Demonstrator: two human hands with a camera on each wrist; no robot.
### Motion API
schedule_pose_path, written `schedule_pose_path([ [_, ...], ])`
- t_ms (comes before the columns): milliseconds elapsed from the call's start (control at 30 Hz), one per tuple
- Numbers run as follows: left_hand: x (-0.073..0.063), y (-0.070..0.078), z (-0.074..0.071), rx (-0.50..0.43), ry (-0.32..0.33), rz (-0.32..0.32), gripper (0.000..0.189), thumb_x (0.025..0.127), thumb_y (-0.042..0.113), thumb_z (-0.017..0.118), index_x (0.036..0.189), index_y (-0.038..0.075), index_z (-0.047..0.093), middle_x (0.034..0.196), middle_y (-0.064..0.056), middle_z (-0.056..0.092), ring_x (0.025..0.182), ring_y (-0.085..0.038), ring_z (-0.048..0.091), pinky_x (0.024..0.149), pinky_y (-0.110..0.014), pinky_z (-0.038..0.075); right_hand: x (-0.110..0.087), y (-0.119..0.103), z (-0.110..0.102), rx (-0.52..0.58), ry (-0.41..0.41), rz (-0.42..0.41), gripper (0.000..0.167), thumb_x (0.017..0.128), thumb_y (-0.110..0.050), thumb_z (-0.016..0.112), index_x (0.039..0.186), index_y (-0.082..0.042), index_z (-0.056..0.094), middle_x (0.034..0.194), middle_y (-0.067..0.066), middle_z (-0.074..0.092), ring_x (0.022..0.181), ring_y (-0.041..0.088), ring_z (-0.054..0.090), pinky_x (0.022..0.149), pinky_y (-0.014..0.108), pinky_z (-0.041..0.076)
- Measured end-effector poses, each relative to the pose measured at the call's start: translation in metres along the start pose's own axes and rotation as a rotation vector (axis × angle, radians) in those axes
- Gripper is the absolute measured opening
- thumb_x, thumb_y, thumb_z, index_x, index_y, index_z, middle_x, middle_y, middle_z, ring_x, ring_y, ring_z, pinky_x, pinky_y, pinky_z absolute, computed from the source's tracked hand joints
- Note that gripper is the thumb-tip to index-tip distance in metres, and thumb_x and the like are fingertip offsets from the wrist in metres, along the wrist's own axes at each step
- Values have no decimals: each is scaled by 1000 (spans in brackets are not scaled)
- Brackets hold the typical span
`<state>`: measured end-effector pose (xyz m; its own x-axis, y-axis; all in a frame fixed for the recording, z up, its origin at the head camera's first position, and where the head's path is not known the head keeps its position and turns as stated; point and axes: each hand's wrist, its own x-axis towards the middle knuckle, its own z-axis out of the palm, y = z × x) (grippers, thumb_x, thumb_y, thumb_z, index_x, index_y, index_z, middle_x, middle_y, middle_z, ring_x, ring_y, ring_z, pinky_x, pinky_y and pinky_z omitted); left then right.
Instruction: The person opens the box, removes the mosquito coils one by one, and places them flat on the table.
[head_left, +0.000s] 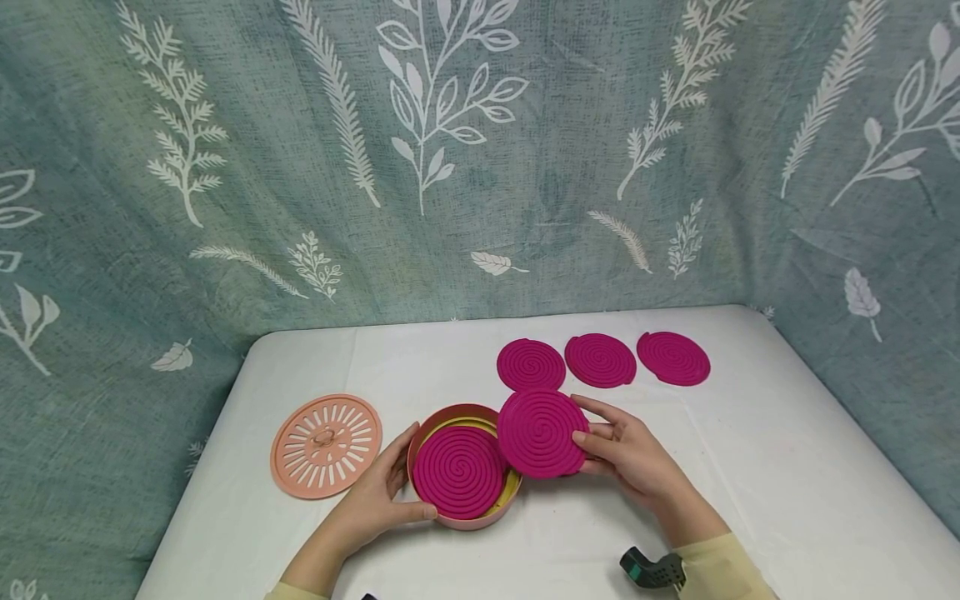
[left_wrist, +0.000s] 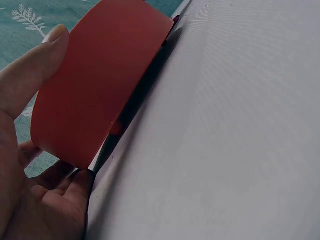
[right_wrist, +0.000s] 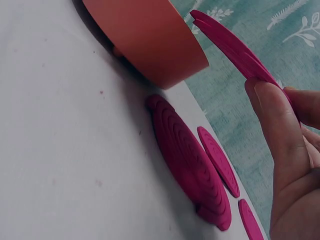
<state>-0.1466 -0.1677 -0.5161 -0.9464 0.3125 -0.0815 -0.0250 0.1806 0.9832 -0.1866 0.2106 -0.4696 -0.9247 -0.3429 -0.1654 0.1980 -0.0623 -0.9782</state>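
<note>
Left hand (head_left: 372, 506) clasps a round, smooth, coral-pink box (head_left: 465, 525), probably steadying it; right hand (head_left: 632, 454) pinches a flat magenta spiral coil (head_left: 542, 433) at three o'clock.

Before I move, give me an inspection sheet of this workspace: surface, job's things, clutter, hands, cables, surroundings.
Surface: white tabletop.
Job's things: salmon-pink round container holding an inner magenta spiral disc over something yellow; raised magenta spiral disc by its right side; three magenta spiral discs lying farther back; peach slotted round disc lying left.
Clutter: nothing seen.
Hands: left hand grips the container; right hand pinches the raised disc, dark device at the wrist.
Cables: nothing seen.
Surroundings: teal fabric with white leaf print, behind and at both sides.
</note>
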Motion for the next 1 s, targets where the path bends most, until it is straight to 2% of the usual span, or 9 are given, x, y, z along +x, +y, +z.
schedule_pose_path([
  [267, -1, 1, 0, 3, 16, -13, 118, 61, 25, 97, 156, 31, 27, 157, 5, 30, 143, -10, 29, 112, -19, 29, -7, 7, -12, 15, 26, -10, 70, 94, -6, 67, 153, -7, 31, 105, 20, 70, 77, 20, 71, 69, 34, 63],
  [667, 0, 0, 1, 5, 1, 6, 118, 63, 24, 95, 158, 27, 25, 158, 3, 28, 144, -13, 27, 112, -19, 28, -15, 11, -27, 42, 82, -21, 72, 94, -6, 67, 154, -5, 27, 105, 18, 70, 78, 18, 71, 71, 35, 63],
  [867, 0, 1, 1, 8, 12, -12, 118, 62, 25, 96, 156, 30, 26, 157, 5, 30, 143, -10, 28, 112, -19, 29, -17, 12, -30, 64, 81, -28, 73, 94, -6, 66, 155, -4, 25, 102, 16, 71, 74, 16, 71, 67, 30, 63],
  [1000, 0, 2, 1, 18, 20, -14, 118, 61, 26, 97, 156, 31, 27, 157, 5, 30, 143, -10, 29, 112, -19, 29, -19, 15, -34, 85, 71, -45, 74, 95, -4, 64, 155, -2, 22, 105, 17, 71, 80, 19, 72, 72, 33, 63],
])
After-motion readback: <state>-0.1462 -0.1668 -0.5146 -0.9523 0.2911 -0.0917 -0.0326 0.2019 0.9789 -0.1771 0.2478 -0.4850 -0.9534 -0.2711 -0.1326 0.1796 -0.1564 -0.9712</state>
